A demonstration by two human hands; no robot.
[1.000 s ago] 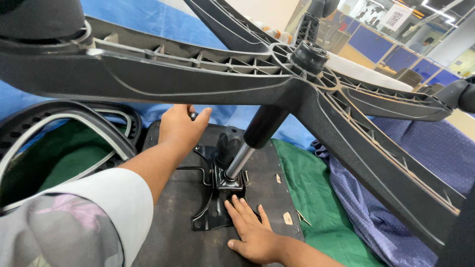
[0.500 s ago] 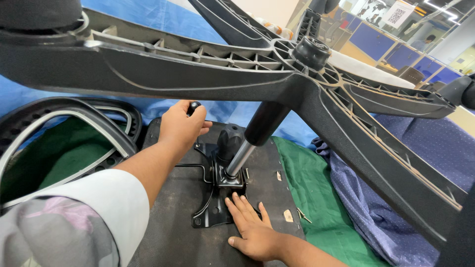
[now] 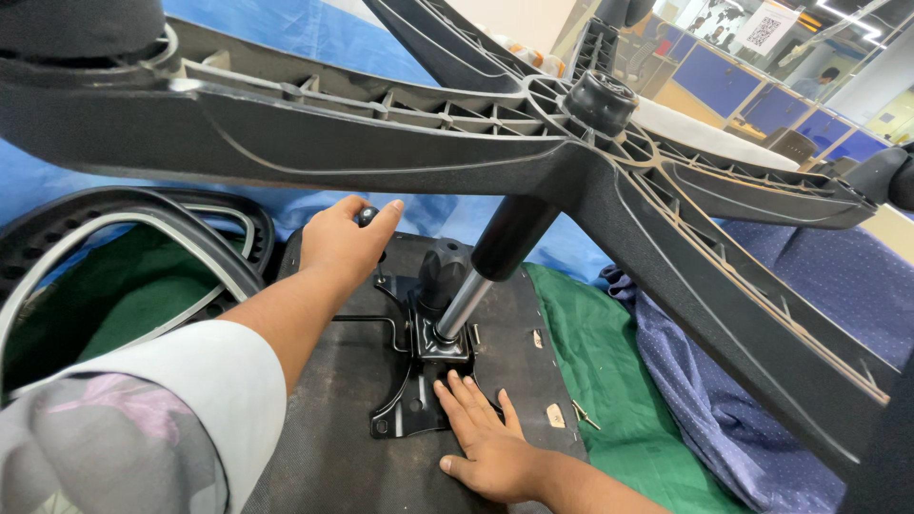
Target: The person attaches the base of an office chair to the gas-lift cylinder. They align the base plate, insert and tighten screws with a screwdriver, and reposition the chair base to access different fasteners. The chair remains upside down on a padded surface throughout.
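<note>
An office chair lies upside down: its black seat underside [image 3: 328, 447] faces up, with a metal tilt mechanism [image 3: 419, 381] bolted on. A gas lift cylinder [image 3: 490, 262] rises from it to the black star base [image 3: 400, 143] filling the top of the view. My left hand [image 3: 345, 243] reaches to the far side of the mechanism and closes on a small black knob [image 3: 367, 216]. My right hand [image 3: 490, 443] lies flat, fingers spread, on the seat just below the mechanism plate.
A black curved chair frame [image 3: 133, 214] lies at left over green cloth [image 3: 105, 305]. Green cloth [image 3: 619, 381] and dark blue fabric [image 3: 762, 381] spread at right, blue sheet [image 3: 38, 190] behind. A caster [image 3: 81, 24] at top left. Loose screws [image 3: 583, 414] near the seat edge.
My left hand has shifted slightly and curled its fingers around the black knob. The right hand stays flat on the seat.
</note>
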